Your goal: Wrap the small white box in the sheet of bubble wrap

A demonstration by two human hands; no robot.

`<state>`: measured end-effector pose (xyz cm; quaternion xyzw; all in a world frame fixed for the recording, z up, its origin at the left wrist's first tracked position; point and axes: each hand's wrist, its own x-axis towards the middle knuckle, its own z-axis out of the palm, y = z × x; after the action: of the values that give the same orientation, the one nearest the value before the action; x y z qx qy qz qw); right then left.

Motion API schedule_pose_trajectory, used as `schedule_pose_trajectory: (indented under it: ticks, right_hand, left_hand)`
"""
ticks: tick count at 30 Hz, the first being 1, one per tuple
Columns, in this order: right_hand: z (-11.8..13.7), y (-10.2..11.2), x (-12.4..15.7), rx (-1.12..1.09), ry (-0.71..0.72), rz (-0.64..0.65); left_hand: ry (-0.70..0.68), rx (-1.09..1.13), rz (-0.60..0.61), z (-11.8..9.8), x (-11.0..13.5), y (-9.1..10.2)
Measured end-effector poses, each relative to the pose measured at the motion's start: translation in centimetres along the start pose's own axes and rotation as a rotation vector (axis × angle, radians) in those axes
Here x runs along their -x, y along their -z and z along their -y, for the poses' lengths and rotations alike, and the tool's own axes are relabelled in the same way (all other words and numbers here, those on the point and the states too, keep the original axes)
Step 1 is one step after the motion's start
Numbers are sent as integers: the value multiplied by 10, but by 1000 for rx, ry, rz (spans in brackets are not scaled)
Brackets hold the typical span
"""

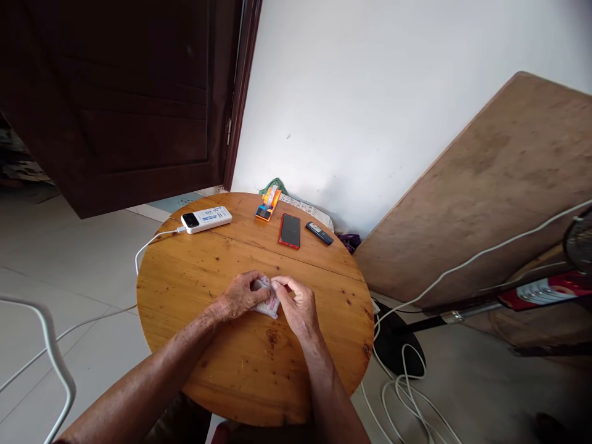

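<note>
A small whitish plastic packet with reddish print [269, 304] is between my two hands, over the middle of the round wooden table [222, 364]. My left hand [243, 293] grips the packet's left side, fingers curled over its top. At the upper right corner, my right hand [298, 303] pinches the packet between thumb and forefinger. What the packet contains cannot be made out.
Toward the table's far side are a white power bank [209, 219] with a cable, an orange tape dispenser [269, 203], a red-edged phone [290, 231] and a small dark device [319, 233]. Loose white cables [407, 388] and a black fan base [402, 345] are on the right floor.
</note>
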<state>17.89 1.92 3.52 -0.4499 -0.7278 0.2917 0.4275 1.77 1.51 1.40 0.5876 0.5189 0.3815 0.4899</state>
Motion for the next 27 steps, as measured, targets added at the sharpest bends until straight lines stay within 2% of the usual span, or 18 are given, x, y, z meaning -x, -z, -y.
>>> schedule_pose_trajectory:
  ticks: [7, 14, 22, 27]
  right_hand:
    - [1, 2, 0, 16, 47, 33]
    - [4, 5, 1, -8, 10, 51]
    - [2, 5, 0, -13, -5, 60]
    - [2, 6, 0, -27, 29, 126]
  left_hand:
    - [15, 9, 8, -4, 3, 1]
    - [10, -9, 13, -2, 1, 1]
    - [22, 103, 20, 2, 0, 1]
    - [39, 179, 32, 0, 1, 0]
